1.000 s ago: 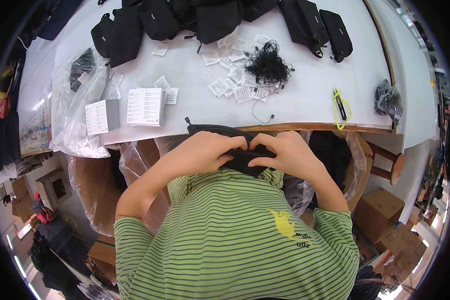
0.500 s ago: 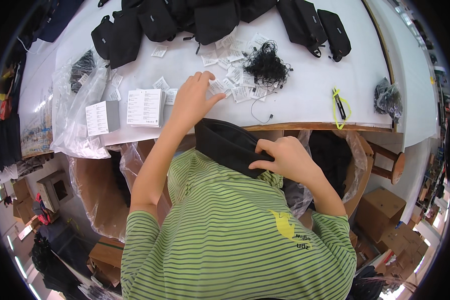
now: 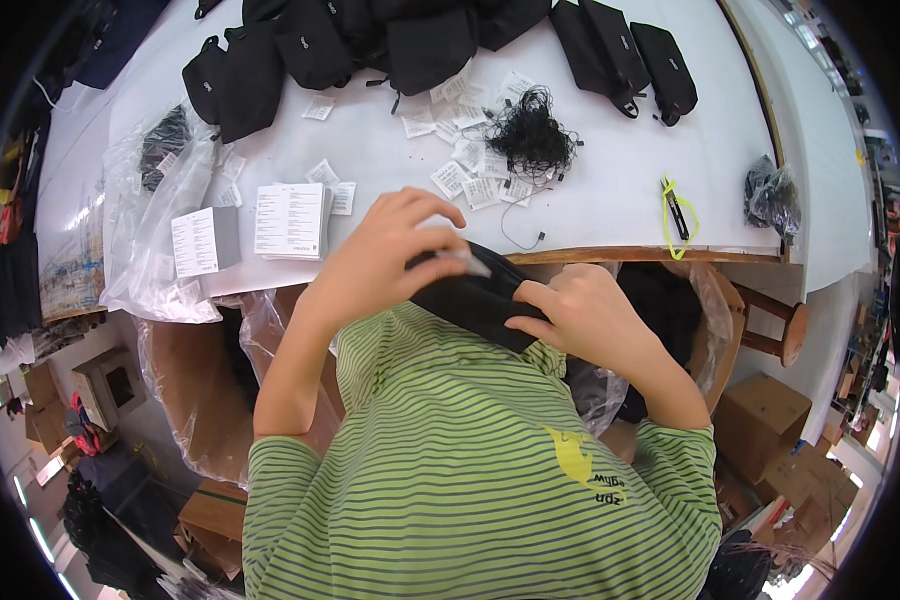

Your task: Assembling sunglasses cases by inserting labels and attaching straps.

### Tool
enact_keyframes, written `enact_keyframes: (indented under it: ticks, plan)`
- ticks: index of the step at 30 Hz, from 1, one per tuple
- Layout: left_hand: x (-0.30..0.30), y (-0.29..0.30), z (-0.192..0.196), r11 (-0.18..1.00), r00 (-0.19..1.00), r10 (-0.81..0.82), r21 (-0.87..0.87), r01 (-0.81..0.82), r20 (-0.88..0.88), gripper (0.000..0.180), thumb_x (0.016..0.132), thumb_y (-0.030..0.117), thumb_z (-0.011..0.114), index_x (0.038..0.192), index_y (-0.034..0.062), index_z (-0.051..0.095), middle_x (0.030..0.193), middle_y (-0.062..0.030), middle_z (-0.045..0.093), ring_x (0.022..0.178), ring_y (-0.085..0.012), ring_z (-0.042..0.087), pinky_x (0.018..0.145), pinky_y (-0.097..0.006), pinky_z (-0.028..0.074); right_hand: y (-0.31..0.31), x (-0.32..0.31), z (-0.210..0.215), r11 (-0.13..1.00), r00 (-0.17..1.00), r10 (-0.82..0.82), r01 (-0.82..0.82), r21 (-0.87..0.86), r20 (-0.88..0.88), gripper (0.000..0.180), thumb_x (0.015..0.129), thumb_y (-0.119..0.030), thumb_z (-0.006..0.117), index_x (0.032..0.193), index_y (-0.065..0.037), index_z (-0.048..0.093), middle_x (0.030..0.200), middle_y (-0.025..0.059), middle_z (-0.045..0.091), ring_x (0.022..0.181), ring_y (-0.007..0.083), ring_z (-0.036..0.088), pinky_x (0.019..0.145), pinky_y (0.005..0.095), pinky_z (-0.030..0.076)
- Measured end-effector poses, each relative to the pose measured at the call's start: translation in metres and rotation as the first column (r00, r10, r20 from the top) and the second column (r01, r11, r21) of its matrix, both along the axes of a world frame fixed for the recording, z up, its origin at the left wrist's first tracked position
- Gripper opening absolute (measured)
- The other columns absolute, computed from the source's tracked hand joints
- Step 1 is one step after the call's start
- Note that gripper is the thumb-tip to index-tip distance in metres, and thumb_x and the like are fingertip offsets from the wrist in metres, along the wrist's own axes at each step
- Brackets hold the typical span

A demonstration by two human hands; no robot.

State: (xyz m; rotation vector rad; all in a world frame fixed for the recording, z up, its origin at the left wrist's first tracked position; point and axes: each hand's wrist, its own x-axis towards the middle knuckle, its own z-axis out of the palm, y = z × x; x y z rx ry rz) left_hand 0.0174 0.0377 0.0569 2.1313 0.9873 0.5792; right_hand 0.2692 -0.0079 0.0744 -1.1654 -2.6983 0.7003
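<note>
A black pouch is held close to my chest, just below the edge of the white table. My right hand grips its lower right side. At the pouch's top end, my left hand pinches a small white paper tag between its fingers. Both forearms rise from my green striped shirt.
The table carries several black pouches at the back, scattered white tags, a tangle of black cords, a stack of printed sheets, a yellow-handled tool and clear plastic bags. Plastic-lined cardboard boxes stand beneath.
My left hand reached out to the tags on the table, then came back to the pouch holding one white tag. The right hand kept its hold on the pouch.
</note>
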Motion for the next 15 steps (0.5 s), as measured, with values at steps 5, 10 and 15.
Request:
enact_keyframes:
  ticks: [5, 10, 15]
  plan:
    - [-0.017, -0.018, 0.002, 0.935, 0.936, 0.348, 0.052, -0.350, 0.052, 0.037, 0.073, 0.026, 0.076, 0.104, 0.0121, 0.064, 0.132, -0.0088, 0.047, 0.124, -0.0311, 0.039, 0.103, -0.040, 0.032, 0.008, -0.005, 0.015, 0.996, 0.999, 0.040, -0.041, 0.074, 0.026, 0.026, 0.073, -0.031, 0.074, 0.080, -0.011, 0.060, 0.054, 0.0043, 0.051, 0.052, 0.0232, 0.054, 0.053, 0.0340, 0.041]
    - [-0.019, -0.062, -0.057, 0.690, 0.382, 0.628, -0.259, -0.675, 0.678, 0.078, 0.068, 0.033, 0.082, 0.129, 0.0049, 0.041, 0.133, -0.0114, 0.042, 0.123, -0.0239, 0.040, 0.102, -0.040, 0.033, 0.009, -0.012, 0.031, 0.970, 0.990, 0.038, -0.003, 0.243, -0.138, 0.025, 0.069, -0.027, 0.078, 0.078, -0.009, 0.062, 0.053, 0.0011, 0.051, 0.049, 0.0189, 0.050, 0.050, 0.0306, 0.038]
    - [0.016, -0.083, -0.048, 0.764, 0.116, 0.636, -0.600, -0.236, 0.763, 0.066, 0.082, 0.042, 0.068, 0.129, 0.0053, 0.039, 0.130, -0.0122, 0.045, 0.119, -0.0249, 0.045, 0.104, -0.043, 0.032, 0.005, -0.036, 0.035, 0.895, 0.928, 0.056, 0.116, 0.431, -0.367, 0.027, 0.063, -0.021, 0.083, 0.077, -0.007, 0.065, 0.054, -0.0006, 0.051, 0.045, 0.0149, 0.045, 0.048, 0.0280, 0.035]
